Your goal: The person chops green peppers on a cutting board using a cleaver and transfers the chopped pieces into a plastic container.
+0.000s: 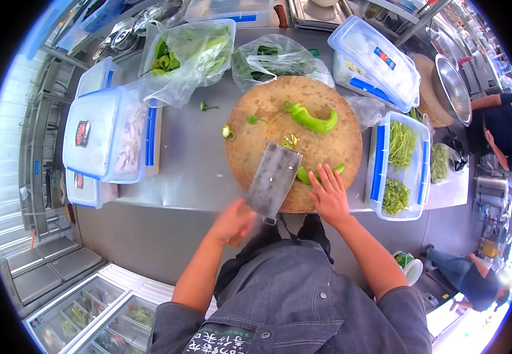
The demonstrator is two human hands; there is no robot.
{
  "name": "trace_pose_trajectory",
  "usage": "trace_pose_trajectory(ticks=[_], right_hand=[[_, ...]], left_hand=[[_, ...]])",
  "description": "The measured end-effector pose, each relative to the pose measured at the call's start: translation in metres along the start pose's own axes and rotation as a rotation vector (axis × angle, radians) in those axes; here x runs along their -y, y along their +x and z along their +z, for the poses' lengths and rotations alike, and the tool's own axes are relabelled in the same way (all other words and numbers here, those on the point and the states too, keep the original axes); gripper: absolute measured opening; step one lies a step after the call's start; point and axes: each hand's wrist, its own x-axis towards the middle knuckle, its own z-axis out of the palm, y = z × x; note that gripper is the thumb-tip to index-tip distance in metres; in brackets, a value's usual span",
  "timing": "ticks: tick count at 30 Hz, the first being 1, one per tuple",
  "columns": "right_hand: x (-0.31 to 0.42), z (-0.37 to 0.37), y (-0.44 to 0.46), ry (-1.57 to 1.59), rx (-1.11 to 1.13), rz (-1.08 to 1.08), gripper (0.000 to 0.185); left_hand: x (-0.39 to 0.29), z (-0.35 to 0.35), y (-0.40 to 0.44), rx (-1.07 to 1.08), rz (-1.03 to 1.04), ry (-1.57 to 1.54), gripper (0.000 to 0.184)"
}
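My left hand point(233, 224), slightly blurred, is closed around the handle of a cleaver point(275, 180). The cleaver's broad grey blade lies over the front left of a round wooden chopping board point(247, 106), with small pale bits stuck to it. My right hand point(331, 194) rests at the board's front right, fingers stretched out over a green pepper point(303, 175), partly covering it. Farther back on the board is a whole curved green pepper point(315, 121). Pepper seeds point(290, 141) and a cut stem point(254, 119) lie nearby.
Plastic bags of green peppers point(167, 62) stand behind the board. Lidded plastic boxes point(99, 135) are stacked at left. On the right is an open box of cut greens point(403, 144), with a lidded box point(376, 56) behind it. Other people point(503, 127) stand at far right.
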Motion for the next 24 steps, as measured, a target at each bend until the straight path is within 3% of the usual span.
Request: trace_pose_trajectory(ticks=[1,3,13,24], right_hand=[[0.0,0.0,0.0,0.002,0.008,-0.002,0.06],[-0.001,-0.002,0.001,0.002,0.017,0.0,0.061],[-0.007,-0.003,0.004,0.008,0.069,-0.026,0.061],[-0.008,-0.005,0.0,0.055,0.07,-0.015,0.061]], left_hand=[[-0.001,0.002,-0.001,0.001,0.0,0.001,0.089],[-0.003,0.006,-0.001,-0.036,0.03,0.0,0.025],[0.005,0.006,-0.006,0.009,-0.044,0.025,0.026],[0.037,0.055,0.022,0.028,0.034,0.013,0.025]])
